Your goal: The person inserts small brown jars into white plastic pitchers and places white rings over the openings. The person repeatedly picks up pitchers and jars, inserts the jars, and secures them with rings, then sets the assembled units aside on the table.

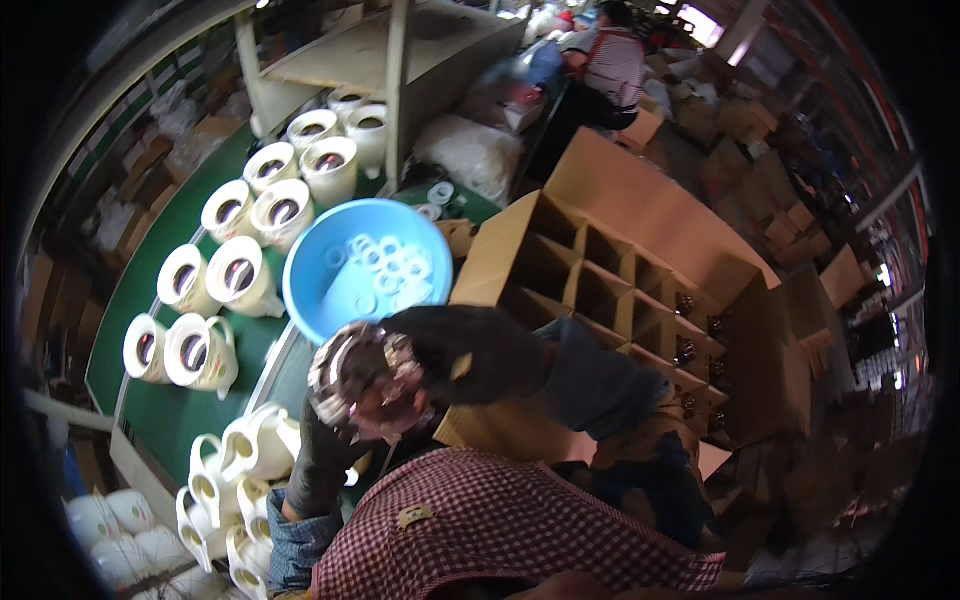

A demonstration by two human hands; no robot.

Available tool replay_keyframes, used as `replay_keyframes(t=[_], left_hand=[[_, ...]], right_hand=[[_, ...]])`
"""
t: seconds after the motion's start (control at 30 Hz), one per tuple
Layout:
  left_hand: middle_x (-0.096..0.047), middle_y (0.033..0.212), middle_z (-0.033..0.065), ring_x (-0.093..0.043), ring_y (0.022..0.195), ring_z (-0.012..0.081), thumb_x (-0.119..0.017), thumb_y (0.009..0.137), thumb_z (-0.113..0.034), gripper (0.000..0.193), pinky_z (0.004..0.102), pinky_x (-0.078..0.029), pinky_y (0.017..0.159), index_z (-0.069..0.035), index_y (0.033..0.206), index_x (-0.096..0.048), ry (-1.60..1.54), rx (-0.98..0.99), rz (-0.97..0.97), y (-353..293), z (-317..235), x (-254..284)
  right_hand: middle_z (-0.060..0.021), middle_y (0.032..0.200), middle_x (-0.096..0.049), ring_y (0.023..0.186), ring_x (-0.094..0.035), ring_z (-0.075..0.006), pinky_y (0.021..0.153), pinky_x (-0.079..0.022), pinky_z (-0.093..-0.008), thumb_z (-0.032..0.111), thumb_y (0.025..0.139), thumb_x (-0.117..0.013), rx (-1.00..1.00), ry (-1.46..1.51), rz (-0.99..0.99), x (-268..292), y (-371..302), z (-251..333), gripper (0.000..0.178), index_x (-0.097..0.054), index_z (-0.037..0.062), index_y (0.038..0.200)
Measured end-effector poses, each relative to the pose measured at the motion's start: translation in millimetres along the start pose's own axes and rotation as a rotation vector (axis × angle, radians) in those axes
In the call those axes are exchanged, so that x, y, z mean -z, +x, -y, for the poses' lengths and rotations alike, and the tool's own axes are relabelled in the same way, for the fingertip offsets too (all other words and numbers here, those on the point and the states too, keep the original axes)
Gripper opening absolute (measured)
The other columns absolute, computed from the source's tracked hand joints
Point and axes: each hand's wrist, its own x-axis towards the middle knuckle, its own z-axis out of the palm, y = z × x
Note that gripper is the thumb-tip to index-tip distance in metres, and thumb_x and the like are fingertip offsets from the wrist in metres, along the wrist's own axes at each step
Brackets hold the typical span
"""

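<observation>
A shiny silvered glass flask liner [340,372] with pinkish reflections is in front of me, just below the blue basin. My right hand [455,345], in a dark glove, reaches across from the right and is closed over its upper right side. My left hand [328,450], also dark-gloved, grips it from below left; its fingers are partly hidden. The blue basin [315,245] holds several white plastic rings [388,262]. To the left stand several cream-white jug bodies [235,278] with dark, shiny openings.
An open cardboard carton [500,255] with dividers stands right; shiny liners [685,350] sit in some cells. More white jugs [250,445] lie piled lower left beside the green table [150,415]. A post [398,100] rises behind the basin. Another person [612,70] sits at the back.
</observation>
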Motion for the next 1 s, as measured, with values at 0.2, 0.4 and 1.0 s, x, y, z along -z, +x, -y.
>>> replay_keyframes(t=[0.2, 0.4, 1.0], left_hand=[[-0.027, 0.164, 0.0159, -0.035, 0.148, 0.0362, -0.073, 0.076, -0.073, 0.123, 0.0536, -0.033, 0.12, -0.009, 0.162, -0.014, -0.591, 0.042, -0.153, -77, 41, 27], [-0.028, 0.164, 0.0165, -0.035, 0.148, 0.0366, -0.072, 0.078, -0.071, 0.119, 0.0541, -0.033, 0.12, -0.009, 0.162, -0.016, -0.702, -0.03, -0.328, -126, 62, 36], [-0.029, 0.163, 0.0184, -0.034, 0.149, 0.0379, -0.071, 0.083, -0.065, 0.109, 0.0556, -0.031, 0.121, -0.009, 0.161, -0.02, -0.751, -0.088, -0.448, -126, 67, 49]], right_hand=[[-0.019, 0.122, -0.065, 0.097, -0.069, -0.0367, 0.082, -0.058, -0.0439, 0.019, 0.077, -0.077, 0.138, -0.056, 0.199, -115, 21, -7, 0.071, -0.052, 0.0072, 0.142], [-0.0186, 0.127, -0.067, 0.108, -0.069, -0.0343, 0.096, -0.054, -0.042, 0.032, 0.092, -0.073, -0.161, 0.218, 0.28, -100, 112, -100, 0.047, -0.066, 0.0082, 0.131], [-0.0132, 0.132, -0.061, 0.131, -0.057, -0.0318, 0.105, -0.047, -0.0472, 0.031, 0.1, -0.056, -0.983, -0.79, 0.586, -191, 129, -371, 0.035, -0.066, 0.0162, 0.13]])
